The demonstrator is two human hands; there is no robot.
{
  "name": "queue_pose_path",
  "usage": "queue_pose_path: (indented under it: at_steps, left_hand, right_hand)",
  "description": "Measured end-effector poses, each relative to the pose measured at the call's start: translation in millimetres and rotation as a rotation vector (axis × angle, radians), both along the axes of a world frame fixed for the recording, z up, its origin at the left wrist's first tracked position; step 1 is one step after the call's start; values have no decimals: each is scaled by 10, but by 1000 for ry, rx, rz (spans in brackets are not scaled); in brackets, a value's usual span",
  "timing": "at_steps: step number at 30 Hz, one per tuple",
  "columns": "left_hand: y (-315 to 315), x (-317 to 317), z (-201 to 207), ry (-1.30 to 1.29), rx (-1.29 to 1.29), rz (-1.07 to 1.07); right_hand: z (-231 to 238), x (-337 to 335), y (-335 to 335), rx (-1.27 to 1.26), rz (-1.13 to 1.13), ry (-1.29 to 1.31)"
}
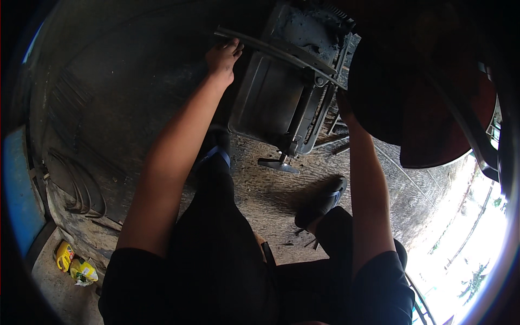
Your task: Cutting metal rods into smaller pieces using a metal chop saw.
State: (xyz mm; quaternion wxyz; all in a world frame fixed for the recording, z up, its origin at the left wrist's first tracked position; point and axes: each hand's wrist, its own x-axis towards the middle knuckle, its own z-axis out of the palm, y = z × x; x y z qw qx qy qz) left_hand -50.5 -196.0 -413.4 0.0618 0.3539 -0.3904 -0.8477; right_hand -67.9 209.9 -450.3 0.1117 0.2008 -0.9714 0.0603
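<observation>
A long dark metal bar (pixel 276 51) lies slantwise across a grey metal machine base with a clamp (pixel 265 97). My left hand (pixel 223 59) is closed around the bar near its left end, fingers curled at its edge. At the bar's right end is my right hand (pixel 344 104), deep in shadow; its fingers cannot be made out. A threaded screw (pixel 299 116) runs along the base down to a flat crank handle (pixel 279 164). Dark grit (pixel 309 32) covers the base's far part.
A large dark round object with a dark red part (pixel 449 124) looms beside my right hand. My sandalled feet (pixel 323 200) stand close to the base. Thin metal rods (pixel 338 143) lie right of it. Coiled material (pixel 81 189) and yellow packages (pixel 73 262) are at left.
</observation>
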Motion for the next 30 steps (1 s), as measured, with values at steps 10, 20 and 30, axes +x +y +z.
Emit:
queue_pose_path:
  at_steps: [10,20,30]
  left_hand:
    - [-40,-31,-37,8,-2,-15]
    - [40,-65,-150,-15,98,-24]
    - [2,-68,-260,7,46,-31]
  right_hand:
    - [292,32,-233,94,-122,-130]
    - [493,52,-250,-327,-333,-213]
    - [181,71,403,-1367,-916,-316]
